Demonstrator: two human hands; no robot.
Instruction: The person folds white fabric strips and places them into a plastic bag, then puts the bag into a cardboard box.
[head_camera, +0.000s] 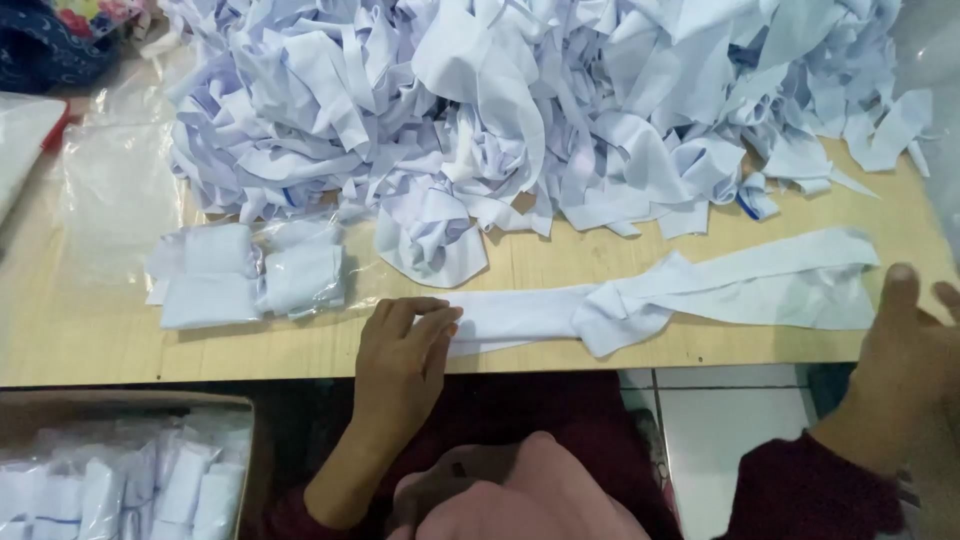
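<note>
**Fingers on one end of a long white strip**

Our left fingers (425, 315) are curled together and press down on the near end of a long white fabric strip (700, 290), which lies flat across the lower middle of the frame and bunches into a loose twist near its centre. Our left hand (400, 360) rests there at the edge of the pale wooden surface (90, 345). Our right hand (905, 365), at the right edge of the frame, has its fingers apart and holds nothing, just beside the strip's far end.

We judge the strip light, soft and limp: it would sag and fold if lifted at one point, so both ends are the best places to take hold.

Left of our left hand lie two folded white bundles in clear plastic (250, 275). Behind, a big heap of tangled white fabric strips (520, 110) fills the top of the frame. At the lower left, a cardboard box (120, 405) holds more wrapped bundles.
</note>
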